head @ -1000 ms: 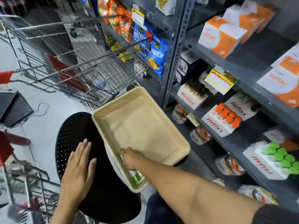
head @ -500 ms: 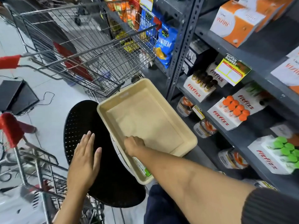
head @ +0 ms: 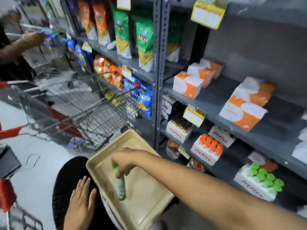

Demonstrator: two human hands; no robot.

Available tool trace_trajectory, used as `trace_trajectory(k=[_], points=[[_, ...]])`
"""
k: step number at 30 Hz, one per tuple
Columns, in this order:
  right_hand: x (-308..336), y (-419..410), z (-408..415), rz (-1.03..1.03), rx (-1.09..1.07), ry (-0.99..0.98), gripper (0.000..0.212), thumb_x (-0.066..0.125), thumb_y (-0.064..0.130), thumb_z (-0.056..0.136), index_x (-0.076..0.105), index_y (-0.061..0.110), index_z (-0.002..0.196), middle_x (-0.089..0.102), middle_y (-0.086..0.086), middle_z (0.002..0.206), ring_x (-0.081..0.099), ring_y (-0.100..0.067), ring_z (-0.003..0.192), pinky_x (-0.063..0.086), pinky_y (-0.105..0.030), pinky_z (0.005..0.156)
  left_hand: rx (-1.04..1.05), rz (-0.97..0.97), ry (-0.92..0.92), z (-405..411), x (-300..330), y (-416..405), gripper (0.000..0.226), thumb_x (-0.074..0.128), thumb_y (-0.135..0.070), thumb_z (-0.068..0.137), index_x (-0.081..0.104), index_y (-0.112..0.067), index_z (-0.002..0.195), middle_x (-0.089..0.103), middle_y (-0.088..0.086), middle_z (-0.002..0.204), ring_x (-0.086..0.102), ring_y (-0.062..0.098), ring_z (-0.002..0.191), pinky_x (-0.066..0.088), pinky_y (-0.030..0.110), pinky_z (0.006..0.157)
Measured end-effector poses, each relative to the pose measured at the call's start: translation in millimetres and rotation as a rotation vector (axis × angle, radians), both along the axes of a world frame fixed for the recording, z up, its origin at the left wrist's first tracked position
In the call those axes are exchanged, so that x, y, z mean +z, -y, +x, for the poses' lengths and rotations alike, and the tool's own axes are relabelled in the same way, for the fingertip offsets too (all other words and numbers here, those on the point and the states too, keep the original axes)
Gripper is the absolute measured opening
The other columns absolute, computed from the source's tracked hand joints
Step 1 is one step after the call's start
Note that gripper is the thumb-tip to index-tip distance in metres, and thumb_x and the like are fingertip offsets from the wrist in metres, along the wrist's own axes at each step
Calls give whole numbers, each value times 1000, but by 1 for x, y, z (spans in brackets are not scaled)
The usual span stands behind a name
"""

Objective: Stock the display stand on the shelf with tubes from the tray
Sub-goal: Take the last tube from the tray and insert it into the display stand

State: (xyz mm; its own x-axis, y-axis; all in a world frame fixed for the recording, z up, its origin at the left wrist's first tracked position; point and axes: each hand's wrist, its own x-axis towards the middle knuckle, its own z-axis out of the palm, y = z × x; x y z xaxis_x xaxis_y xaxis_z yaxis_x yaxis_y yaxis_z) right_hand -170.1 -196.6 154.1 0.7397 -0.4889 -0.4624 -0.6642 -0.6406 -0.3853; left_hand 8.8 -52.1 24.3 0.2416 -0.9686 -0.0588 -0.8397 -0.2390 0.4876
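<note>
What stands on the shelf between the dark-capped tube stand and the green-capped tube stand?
In the head view, the orange-capped tube stand sits between the dark-capped stand and the green-capped stand.

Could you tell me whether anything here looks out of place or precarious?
The beige rectangular tray sits skewed on the black perforated round seat, its near corner overhanging the edge. The left hand rests flat on the seat, not on the tray, while the right hand lifts a green-capped tube.
</note>
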Motion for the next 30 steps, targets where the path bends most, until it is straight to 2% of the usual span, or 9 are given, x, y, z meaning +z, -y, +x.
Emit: trace_trajectory(k=[3,5,8,11,14,19,22,27,30], points=[[84,15,-38,-61,-61,113,14,73,14,77,72,5,89,61,8,45,62,-18,52,46,-17,47,-108,-87,-29,-30,30,55,84,19,-60,79,42,-4,138,35,14,149,26,22,138,18,40,111],[136,21,-64,-140,-95,177,19,74,11,76,73,10,96,70,2,62,66,-17,59,54,-22,59,-209,-169,-47,-55,56,96,82,19,-57,79,38,-5,140,31,12,150,23,19,140,16,38,112],[220,23,-114,-356,-97,201,31,76,14,73,72,17,104,74,-3,91,62,-13,76,47,-24,70,-386,-354,-60,-102,102,153,72,26,-48,82,36,-4,139,27,11,149,18,11,136,21,45,110],[297,19,-167,-483,-159,176,30,74,13,75,71,19,104,57,10,63,51,5,53,36,-11,53,-509,-553,-108,-159,150,194,64,22,-55,90,33,-21,143,17,-22,150,15,-2,136,11,21,113],[360,12,-218,-568,-274,193,23,74,15,79,71,16,103,63,9,73,53,4,61,40,-12,59,-635,-713,-167,-218,195,227,54,15,-65,91,22,-46,140,0,-48,143,4,-18,134,6,11,109],[443,-6,-290,-716,-482,185,21,68,25,87,71,16,106,72,0,81,65,-11,65,51,-18,65,-812,-831,-197,-311,274,264,71,16,-65,91,38,-20,141,26,-12,151,12,-2,140,7,20,113],[482,-18,-329,-766,-608,136,26,65,19,89,68,10,114,66,11,74,63,-6,62,50,-11,63,-896,-900,-214,-362,323,275,68,14,-63,91,34,-23,143,23,-12,152,11,0,141,4,18,114],[537,-31,-386,-747,-742,-25,26,59,9,92,62,11,118,71,-15,101,63,-16,81,50,-14,66,-997,-1008,-195,-436,389,291,71,12,-61,92,36,-17,142,24,-8,151,12,-1,139,2,17,113],[557,-34,-410,-780,-855,-57,26,56,10,94,62,14,119,69,-8,100,66,-15,77,53,-12,60,-1030,-970,-191,-470,410,306,92,-3,-73,82,31,-16,145,20,-8,151,13,6,142,1,19,114]])
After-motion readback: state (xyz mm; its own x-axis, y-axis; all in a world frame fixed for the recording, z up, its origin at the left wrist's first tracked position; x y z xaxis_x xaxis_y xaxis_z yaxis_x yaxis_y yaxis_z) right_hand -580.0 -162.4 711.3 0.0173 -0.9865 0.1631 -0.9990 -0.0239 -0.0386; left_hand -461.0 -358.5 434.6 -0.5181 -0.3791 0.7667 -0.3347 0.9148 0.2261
